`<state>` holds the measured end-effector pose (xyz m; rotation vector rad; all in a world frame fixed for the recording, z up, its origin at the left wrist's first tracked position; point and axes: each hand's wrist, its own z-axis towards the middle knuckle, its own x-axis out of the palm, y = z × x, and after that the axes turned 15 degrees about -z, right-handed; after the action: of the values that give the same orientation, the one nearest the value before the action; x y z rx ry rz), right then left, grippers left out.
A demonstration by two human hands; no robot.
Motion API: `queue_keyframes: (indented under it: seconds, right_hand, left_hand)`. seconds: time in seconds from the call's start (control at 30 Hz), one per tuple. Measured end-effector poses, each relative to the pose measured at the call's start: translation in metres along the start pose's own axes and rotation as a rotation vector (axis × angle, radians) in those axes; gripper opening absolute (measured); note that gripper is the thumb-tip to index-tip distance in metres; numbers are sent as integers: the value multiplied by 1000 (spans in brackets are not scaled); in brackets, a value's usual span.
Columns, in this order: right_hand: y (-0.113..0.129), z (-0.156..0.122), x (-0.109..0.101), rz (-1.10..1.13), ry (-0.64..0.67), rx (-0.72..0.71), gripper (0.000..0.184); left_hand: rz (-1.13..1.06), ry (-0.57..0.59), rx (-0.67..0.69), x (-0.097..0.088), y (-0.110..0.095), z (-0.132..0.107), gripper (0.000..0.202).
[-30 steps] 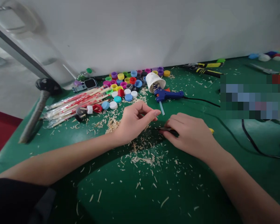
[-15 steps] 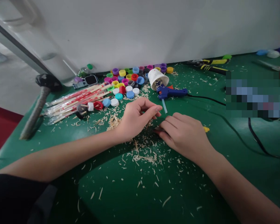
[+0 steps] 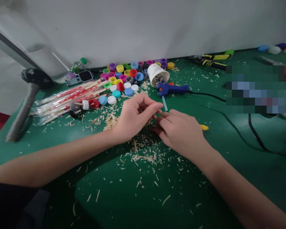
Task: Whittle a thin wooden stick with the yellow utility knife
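Observation:
My left hand rests on the green table over a pile of wood shavings, thumb and fingers pinched on something small that I cannot make out. My right hand lies just to its right, fingers curled round a tool with a yellow end that sticks out behind the hand. The fingertips of both hands nearly touch. A blue glue gun lies just beyond them.
Several coloured bottle caps and a tipped white cup sit at the back. Wrapped chopsticks and a hammer lie left. A black cord runs right. Pliers lie by the wall.
My right hand has slid left toward my left hand until the fingertips almost meet. The view has shifted a little.

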<state>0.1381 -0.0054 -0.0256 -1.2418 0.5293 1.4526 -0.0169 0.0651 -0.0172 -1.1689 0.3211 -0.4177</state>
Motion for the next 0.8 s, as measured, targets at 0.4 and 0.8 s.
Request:
queue_keyframes:
  seconds: [0.4, 0.8]
  right_hand:
    - [-15, -3, -9, 122, 188, -23, 22]
    - [-17, -7, -5, 1, -49, -33, 18]
  left_hand:
    - [95, 50, 161, -2, 0, -4, 11]
    - [35, 36, 93, -2, 2, -4, 15]
